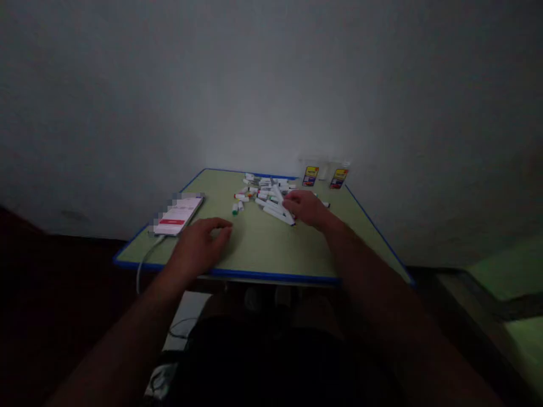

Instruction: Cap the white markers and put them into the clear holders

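Observation:
My right hand (306, 208) is over the near right side of a heap of white markers (265, 183). Its fingertips are closed on a white marker (278, 194), which slants across others in the heap. Just in front of it, another marker (279, 215) lies flat on the table. My left hand (200, 242) hovers or rests near the table's front left; which of these, I cannot tell. Its fingers are loosely curved, the thumb apart from the forefinger, with nothing between them. Several markers show coloured ends, among them a green-capped one (235, 209) left of the heap.
A phone (180, 215) with a lit screen lies at the table's left, its white cable (142, 265) running over the edge. Two clear cases (324, 169) with yellow and red labels stand at the back right. The table (271, 257) has a blue rim and meets a grey wall (271, 85).

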`<move>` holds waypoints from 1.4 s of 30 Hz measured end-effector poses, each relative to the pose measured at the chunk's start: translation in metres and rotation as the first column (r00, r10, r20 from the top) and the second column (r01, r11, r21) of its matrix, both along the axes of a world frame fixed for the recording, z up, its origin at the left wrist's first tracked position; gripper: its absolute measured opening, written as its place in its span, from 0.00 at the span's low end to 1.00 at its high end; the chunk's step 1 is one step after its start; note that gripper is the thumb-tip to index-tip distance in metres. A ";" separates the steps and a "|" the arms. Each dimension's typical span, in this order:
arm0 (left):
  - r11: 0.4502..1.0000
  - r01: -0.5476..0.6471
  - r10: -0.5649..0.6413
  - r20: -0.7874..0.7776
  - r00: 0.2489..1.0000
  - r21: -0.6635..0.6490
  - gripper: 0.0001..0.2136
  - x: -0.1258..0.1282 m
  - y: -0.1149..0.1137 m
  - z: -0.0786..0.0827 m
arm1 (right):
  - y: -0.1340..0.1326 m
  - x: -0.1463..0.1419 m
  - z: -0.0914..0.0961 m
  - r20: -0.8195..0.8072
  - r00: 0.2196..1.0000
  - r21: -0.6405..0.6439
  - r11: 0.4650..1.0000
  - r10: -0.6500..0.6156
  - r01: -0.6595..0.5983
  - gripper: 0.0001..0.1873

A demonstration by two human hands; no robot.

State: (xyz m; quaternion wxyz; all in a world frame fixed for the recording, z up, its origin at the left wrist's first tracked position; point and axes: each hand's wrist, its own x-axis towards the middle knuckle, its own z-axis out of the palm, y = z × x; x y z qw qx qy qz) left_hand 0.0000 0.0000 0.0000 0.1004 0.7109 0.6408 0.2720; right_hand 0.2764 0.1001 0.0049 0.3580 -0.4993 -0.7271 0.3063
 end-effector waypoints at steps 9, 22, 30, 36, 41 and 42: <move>0.989 0.145 -0.144 -0.032 0.989 0.039 0.13 0.034 0.095 0.038 | -0.003 0.008 0.004 -0.321 0.947 -0.170 0.983 0.015 -0.074 0.08; 0.975 -0.118 0.078 0.209 0.975 0.186 0.09 0.061 0.164 0.025 | 0.000 0.007 0.001 -0.463 0.876 -0.242 0.970 -0.136 0.023 0.05; 0.986 -0.023 0.003 0.123 0.992 0.162 0.10 0.056 0.165 0.006 | 0.010 0.001 0.029 -0.534 0.841 -0.219 0.975 -0.082 -0.044 0.03; 0.986 -0.004 -0.013 0.101 0.995 0.168 0.11 0.055 0.164 0.004 | 0.017 -0.009 0.043 -0.692 0.708 -0.269 0.961 -0.143 -0.069 0.08; 0.984 0.014 -0.028 0.078 0.997 0.176 0.11 0.054 0.167 0.002 | 0.013 -0.010 0.026 -0.754 0.556 -0.409 0.913 -0.349 0.019 0.07; 0.985 0.014 -0.027 0.074 0.997 0.173 0.12 0.054 0.167 0.001 | 0.013 -0.009 0.024 -0.747 0.569 -0.403 0.915 -0.343 0.022 0.07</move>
